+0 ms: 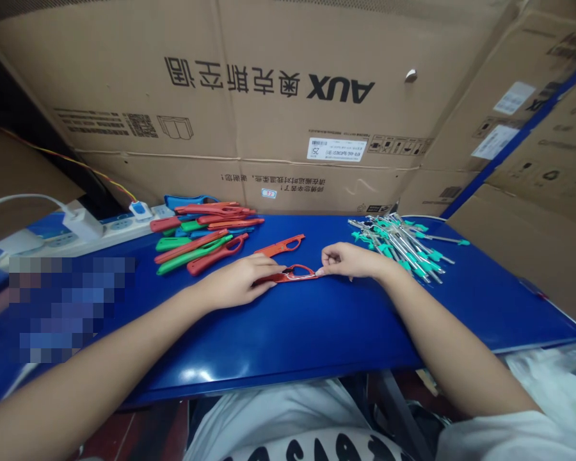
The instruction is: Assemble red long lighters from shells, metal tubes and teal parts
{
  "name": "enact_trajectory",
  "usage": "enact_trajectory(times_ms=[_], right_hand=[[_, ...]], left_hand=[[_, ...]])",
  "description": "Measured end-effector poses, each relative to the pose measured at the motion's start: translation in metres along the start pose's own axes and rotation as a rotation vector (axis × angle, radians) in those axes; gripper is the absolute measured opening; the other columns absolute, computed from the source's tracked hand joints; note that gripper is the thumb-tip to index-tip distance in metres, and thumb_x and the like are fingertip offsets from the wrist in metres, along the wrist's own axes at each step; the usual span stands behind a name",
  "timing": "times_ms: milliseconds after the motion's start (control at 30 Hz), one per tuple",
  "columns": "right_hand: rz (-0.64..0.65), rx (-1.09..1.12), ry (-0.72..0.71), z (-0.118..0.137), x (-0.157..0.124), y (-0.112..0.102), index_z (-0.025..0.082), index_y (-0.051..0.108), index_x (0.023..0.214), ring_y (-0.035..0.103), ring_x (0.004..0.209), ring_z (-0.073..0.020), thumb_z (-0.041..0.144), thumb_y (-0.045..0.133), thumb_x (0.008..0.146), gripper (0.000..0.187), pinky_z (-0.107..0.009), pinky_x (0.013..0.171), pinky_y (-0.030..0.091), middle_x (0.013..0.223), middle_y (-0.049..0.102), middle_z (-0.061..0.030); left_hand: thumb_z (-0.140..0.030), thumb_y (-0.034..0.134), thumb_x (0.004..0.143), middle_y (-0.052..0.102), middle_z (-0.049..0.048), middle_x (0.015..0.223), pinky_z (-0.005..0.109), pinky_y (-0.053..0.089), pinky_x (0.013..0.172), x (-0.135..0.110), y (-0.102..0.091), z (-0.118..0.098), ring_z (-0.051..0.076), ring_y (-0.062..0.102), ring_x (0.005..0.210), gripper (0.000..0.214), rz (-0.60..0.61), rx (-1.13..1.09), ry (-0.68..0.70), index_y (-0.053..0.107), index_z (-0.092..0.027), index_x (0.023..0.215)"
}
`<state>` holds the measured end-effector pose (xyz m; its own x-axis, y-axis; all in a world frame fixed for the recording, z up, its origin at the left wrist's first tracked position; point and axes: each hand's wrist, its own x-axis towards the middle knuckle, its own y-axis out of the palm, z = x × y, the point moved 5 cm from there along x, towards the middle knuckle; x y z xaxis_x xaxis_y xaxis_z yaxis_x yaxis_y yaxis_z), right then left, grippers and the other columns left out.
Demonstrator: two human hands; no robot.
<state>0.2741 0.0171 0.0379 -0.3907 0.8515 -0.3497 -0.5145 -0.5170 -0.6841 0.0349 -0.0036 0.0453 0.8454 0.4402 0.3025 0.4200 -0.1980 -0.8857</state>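
At the middle of a blue table (269,333), before a large carton (269,38) printed with upside-down lettering: one red casing (282,278) with a looped end, a thin pale strip (301,278) running along the loop.

Left hand (240,280): thumb and fingertips gripping the casing's left part.

Right hand (345,259): thumb and forefinger pinched at its right tip; whether they hold the casing or the strip's end is too small to tell.

Just beyond the left fingers: one orange casing (276,247), looped likewise, lying free.

Left rear: a heap of red, green and blue handled pieces (208,250), beside a white power strip (120,227).

Right rear: a loose pile of silvery rods with teal parts (403,250).

Progress, as judged: one piece in hand, apparently partway, the strip set along it but both hands engaged. The orange casing seems unjoined. The right pile suggests many parts unused; whether the left heap is finished cannot be told.
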Motion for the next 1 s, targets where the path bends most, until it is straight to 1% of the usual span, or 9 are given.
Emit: enact_trajectory(times_ms=[100, 167, 300, 400, 467, 567, 633, 867, 1000], right_hand=[[-0.049, -0.144, -0.165, 0.007, -0.005, -0.001, 0.020, 0.055, 0.081, 0.049, 0.058, -0.0106, 0.056, 0.068, 0.084, 0.039, -0.024, 0.053, 0.037, 0.070, 0.058, 0.0022], [-0.080, -0.254, -0.254, 0.013, -0.009, -0.001, 0.020, 0.057, 0.084, 0.049, 0.059, -0.0111, 0.052, 0.067, 0.087, 0.034, -0.024, 0.055, 0.033, 0.071, 0.060, 0.0021], [-0.137, -0.328, -0.336, 0.024, -0.013, 0.005, 0.021, 0.062, 0.096, 0.050, 0.061, -0.0123, 0.054, 0.065, 0.090, 0.033, -0.024, 0.057, 0.029, 0.070, 0.059, 0.0026], [-0.159, -0.323, -0.401, 0.032, -0.011, 0.014, 0.022, 0.063, 0.103, 0.052, 0.064, -0.0127, 0.053, 0.067, 0.090, 0.034, -0.024, 0.060, 0.030, 0.074, 0.060, 0.0020], [-0.167, -0.332, -0.437, 0.034, -0.008, 0.020, 0.022, 0.065, 0.105, 0.053, 0.066, -0.0128, 0.049, 0.068, 0.090, 0.031, -0.023, 0.062, 0.031, 0.075, 0.060, 0.0018], [-0.169, -0.330, -0.466, 0.031, -0.002, 0.025, 0.020, 0.068, 0.103, 0.054, 0.065, -0.0121, 0.038, 0.068, 0.092, 0.022, -0.023, 0.063, 0.032, 0.072, 0.058, 0.0026], [-0.165, -0.295, -0.470, 0.028, 0.000, 0.025, 0.019, 0.068, 0.101, 0.053, 0.064, -0.0116, 0.035, 0.068, 0.091, 0.018, -0.023, 0.063, 0.033, 0.070, 0.056, 0.0034], [-0.150, -0.151, -0.469, 0.025, 0.002, 0.024, 0.019, 0.066, 0.096, 0.047, 0.059, -0.0102, 0.036, 0.069, 0.089, 0.019, -0.022, 0.062, 0.034, 0.065, 0.050, 0.0060], [-0.139, -0.050, -0.461, 0.023, 0.002, 0.023, 0.018, 0.062, 0.092, 0.044, 0.058, -0.0095, 0.034, 0.068, 0.088, 0.017, -0.021, 0.061, 0.036, 0.062, 0.048, 0.0074]], left_hand=[[-0.024, 0.054, 0.100, 0.070, 0.0119, 0.124, 0.037, 0.052, 0.102, -0.001, 0.000, 0.000, 0.023, 0.066, 0.114, 0.034, 0.008, 0.008, -0.004, 0.064, -0.020, 0.133], [-0.024, 0.055, 0.100, 0.070, 0.0117, 0.125, 0.037, 0.053, 0.101, -0.001, -0.002, -0.001, 0.023, 0.066, 0.114, 0.035, 0.016, 0.016, -0.006, 0.063, -0.021, 0.134], [-0.025, 0.054, 0.100, 0.070, 0.0117, 0.125, 0.038, 0.053, 0.100, -0.001, -0.004, -0.004, 0.024, 0.066, 0.114, 0.035, 0.029, 0.023, -0.004, 0.063, -0.021, 0.134], [-0.024, 0.053, 0.101, 0.070, 0.0117, 0.124, 0.038, 0.053, 0.099, -0.001, -0.002, -0.003, 0.024, 0.066, 0.113, 0.034, 0.035, 0.027, 0.008, 0.063, -0.020, 0.133], [-0.024, 0.053, 0.101, 0.070, 0.0114, 0.124, 0.038, 0.052, 0.100, -0.001, -0.001, -0.002, 0.023, 0.066, 0.113, 0.033, 0.039, 0.035, 0.012, 0.064, -0.019, 0.132], [-0.024, 0.052, 0.101, 0.070, 0.0107, 0.125, 0.037, 0.051, 0.102, 0.000, 0.001, 0.000, 0.023, 0.065, 0.115, 0.033, 0.039, 0.035, 0.013, 0.064, -0.019, 0.131], [-0.024, 0.052, 0.101, 0.070, 0.0105, 0.125, 0.037, 0.051, 0.102, 0.000, 0.001, 0.000, 0.023, 0.064, 0.115, 0.032, 0.040, 0.025, 0.017, 0.064, -0.019, 0.131], [-0.023, 0.054, 0.100, 0.072, 0.0103, 0.120, 0.036, 0.053, 0.098, -0.001, 0.000, 0.001, 0.023, 0.066, 0.111, 0.031, 0.029, 0.024, 0.018, 0.064, -0.019, 0.129], [-0.024, 0.058, 0.098, 0.073, 0.0103, 0.119, 0.036, 0.054, 0.097, -0.002, -0.002, 0.003, 0.023, 0.068, 0.109, 0.032, -0.009, 0.035, 0.003, 0.065, -0.018, 0.129]])
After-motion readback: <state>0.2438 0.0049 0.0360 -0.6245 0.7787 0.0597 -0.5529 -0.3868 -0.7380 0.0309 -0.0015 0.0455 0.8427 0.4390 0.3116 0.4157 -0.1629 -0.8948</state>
